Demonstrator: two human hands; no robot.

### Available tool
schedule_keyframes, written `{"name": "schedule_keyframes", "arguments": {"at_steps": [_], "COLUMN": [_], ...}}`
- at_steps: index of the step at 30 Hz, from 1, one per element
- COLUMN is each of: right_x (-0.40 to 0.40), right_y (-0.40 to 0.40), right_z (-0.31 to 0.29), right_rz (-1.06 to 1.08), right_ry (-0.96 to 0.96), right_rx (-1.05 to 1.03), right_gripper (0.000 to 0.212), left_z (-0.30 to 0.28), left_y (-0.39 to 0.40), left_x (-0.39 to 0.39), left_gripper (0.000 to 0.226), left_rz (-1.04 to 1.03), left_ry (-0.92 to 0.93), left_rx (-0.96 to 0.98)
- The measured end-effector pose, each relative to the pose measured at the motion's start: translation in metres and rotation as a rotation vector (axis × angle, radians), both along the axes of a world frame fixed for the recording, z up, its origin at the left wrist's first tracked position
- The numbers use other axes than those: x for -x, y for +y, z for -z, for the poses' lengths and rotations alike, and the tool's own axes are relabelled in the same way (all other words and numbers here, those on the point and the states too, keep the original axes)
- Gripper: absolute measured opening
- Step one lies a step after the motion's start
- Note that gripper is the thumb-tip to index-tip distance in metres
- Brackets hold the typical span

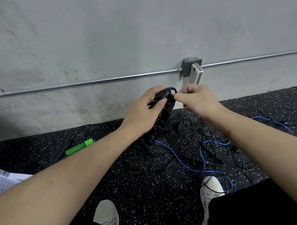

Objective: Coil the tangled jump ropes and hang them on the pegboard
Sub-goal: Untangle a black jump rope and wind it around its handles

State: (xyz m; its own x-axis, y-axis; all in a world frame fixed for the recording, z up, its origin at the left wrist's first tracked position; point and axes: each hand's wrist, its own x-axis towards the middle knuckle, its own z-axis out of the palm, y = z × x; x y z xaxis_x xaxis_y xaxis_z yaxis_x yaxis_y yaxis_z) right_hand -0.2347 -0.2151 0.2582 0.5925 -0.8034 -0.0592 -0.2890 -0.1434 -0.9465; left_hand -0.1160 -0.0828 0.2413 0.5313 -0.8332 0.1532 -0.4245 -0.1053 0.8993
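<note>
Both hands were raised in front of the wall (102, 36), close together over the floor (141, 184). The left hand (140, 113) gripped a black bundle (163, 111) of coiled rope and handles, thumb across its front and fingers curled round the back, so that the bundle hung tilted down toward the left. The right hand (194, 99) was closed, its fingertips pinching a black loop (171, 90) at the top of the bundle. Below the hands a tangle of thin black cords (190, 135) spread over the speckled floor, with several ribbed black handles (207, 148) lying in it and a blue rope (180, 161) winding through and running off to the right. A green handle (79, 147) lay apart at the left, near the wall. A corner of the white pegboard (0, 184) lay flat on the floor at the left edge. Two pale shoes (106, 217) stood at the bottom, and a black cord crossed the right one. On the wall a metal pipe (88, 82) ran across into a grey box (186, 67), where a white adapter (196, 73) was plugged in just above the hands.
</note>
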Motion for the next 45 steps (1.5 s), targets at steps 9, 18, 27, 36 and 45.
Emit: {"name": "schedule_keyframes", "arguments": {"at_steps": [9,18,27,36,45], "right_x": [-0.004,-0.017,-0.031,-0.037,-0.036], "right_y": [0.006,0.023,0.041,0.051,0.052], "right_z": [-0.001,0.001,0.0,0.004,0.003], "right_rz": [0.07,0.212,0.303,0.37,0.164], "right_ry": [-0.001,-0.133,-0.368,-0.352,-0.495], "right_rx": [0.101,0.169,-0.028,0.004,-0.421], "right_gripper": [0.026,0.009,0.014,0.006,0.019], "left_z": [-0.003,-0.01,-0.016,-0.016,-0.023], "left_y": [-0.001,-0.004,0.006,0.007,0.009], "left_x": [0.006,0.004,-0.005,-0.008,-0.023], "left_gripper": [0.038,0.032,0.044,0.042,0.036], "left_rz": [-0.033,-0.103,-0.077,-0.091,-0.071], "left_ry": [-0.178,-0.162,-0.244,-0.244,0.019], "left_rx": [0.003,-0.002,-0.042,-0.084,-0.06]}}
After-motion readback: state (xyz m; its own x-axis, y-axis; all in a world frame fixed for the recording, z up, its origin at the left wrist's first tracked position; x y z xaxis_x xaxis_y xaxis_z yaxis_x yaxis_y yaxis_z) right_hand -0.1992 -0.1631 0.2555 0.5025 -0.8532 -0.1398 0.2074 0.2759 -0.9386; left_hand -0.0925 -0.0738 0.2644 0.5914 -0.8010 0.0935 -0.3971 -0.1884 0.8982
